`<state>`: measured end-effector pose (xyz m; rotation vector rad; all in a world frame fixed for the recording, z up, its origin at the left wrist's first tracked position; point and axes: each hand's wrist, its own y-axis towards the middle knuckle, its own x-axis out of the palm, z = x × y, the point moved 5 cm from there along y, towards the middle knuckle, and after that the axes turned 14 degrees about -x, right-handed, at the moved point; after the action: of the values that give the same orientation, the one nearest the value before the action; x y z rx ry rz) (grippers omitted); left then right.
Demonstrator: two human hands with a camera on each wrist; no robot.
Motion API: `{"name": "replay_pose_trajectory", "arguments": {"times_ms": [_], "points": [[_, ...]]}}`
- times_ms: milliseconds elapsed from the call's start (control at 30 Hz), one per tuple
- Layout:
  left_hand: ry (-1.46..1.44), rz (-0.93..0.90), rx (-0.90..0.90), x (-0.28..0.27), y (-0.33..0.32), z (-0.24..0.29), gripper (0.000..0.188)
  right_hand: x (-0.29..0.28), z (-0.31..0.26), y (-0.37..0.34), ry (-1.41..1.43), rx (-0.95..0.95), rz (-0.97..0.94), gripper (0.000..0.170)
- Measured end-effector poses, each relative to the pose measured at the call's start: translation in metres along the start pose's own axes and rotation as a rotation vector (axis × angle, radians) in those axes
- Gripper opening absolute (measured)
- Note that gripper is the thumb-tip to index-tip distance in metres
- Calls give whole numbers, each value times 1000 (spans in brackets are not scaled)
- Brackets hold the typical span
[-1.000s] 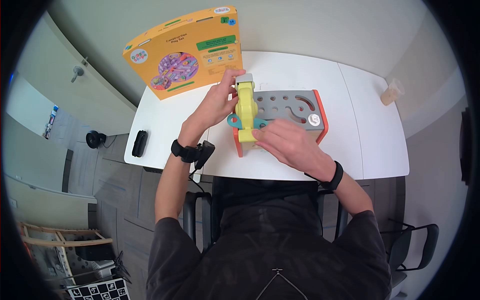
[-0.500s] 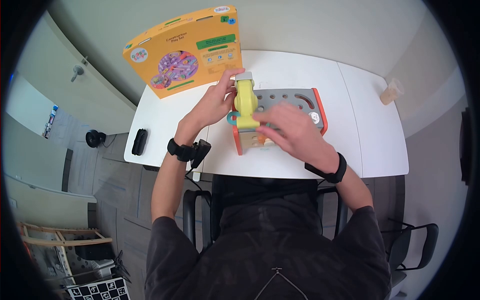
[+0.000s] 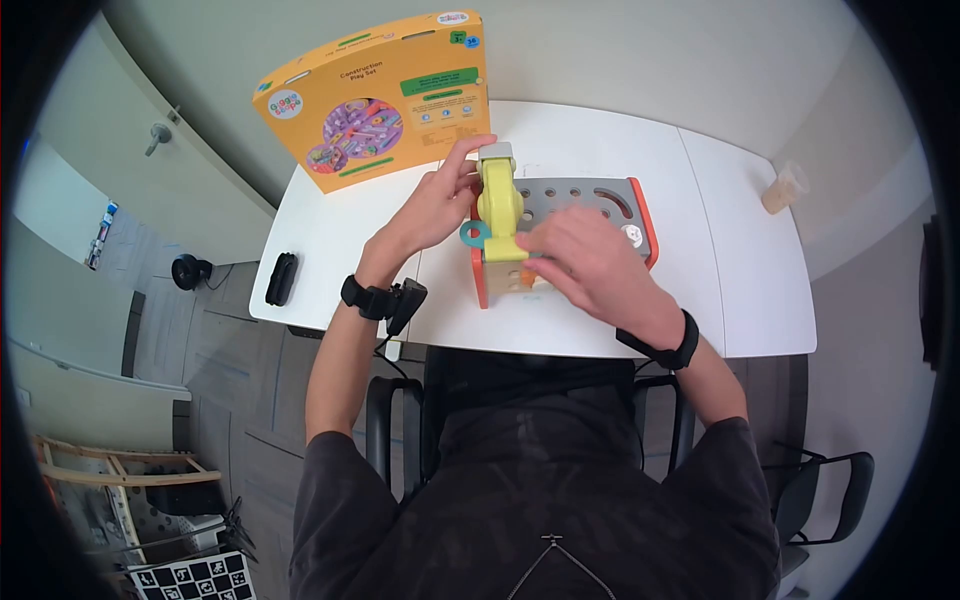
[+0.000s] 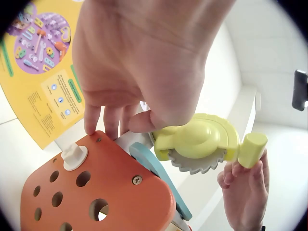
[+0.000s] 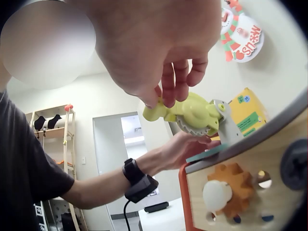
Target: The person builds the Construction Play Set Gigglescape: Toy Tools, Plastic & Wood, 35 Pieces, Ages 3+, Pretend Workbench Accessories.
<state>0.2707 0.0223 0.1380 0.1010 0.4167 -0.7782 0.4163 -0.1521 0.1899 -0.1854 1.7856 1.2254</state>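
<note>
A yellow-green toy circular saw [image 3: 500, 202] with a grey toothed blade [image 4: 202, 161] stands on the left end of a toy workbench [image 3: 560, 195]. Its grey bracket [image 3: 494, 151] is at the far end. My left hand [image 3: 437, 205] grips around that bracket, thumb against the saw's side. With thumb and fingertips, my right hand [image 3: 595, 262] pinches the saw's handle [image 4: 252, 150] at the near end. The blade hangs above a teal strip [image 3: 474, 234], which sticks out past the bench's left edge. An orange gear [image 5: 236, 187] with a white knob [image 5: 216, 196] sits on the bench's front panel.
A yellow play-set box [image 3: 375, 110] stands at the back left. The bench's orange side panel [image 4: 113, 180] has holes and a white bolt [image 4: 74, 156]. A black case [image 3: 282, 279] lies at the table's left; a translucent cup [image 3: 784, 188] stands at the right.
The saw's handle has swung up and away from the body, with my right hand following it. My left hand has stayed at the bracket.
</note>
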Motion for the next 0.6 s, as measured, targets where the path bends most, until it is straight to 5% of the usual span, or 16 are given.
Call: {"name": "replay_pose_trajectory", "arguments": {"times_ms": [267, 600], "points": [[2, 6, -55, 0, -3, 3, 77, 32, 1, -32, -173, -101, -86, 23], [-12, 41, 13, 0, 3, -4, 71, -4, 4, 3, -50, -12, 85, 23]]}}
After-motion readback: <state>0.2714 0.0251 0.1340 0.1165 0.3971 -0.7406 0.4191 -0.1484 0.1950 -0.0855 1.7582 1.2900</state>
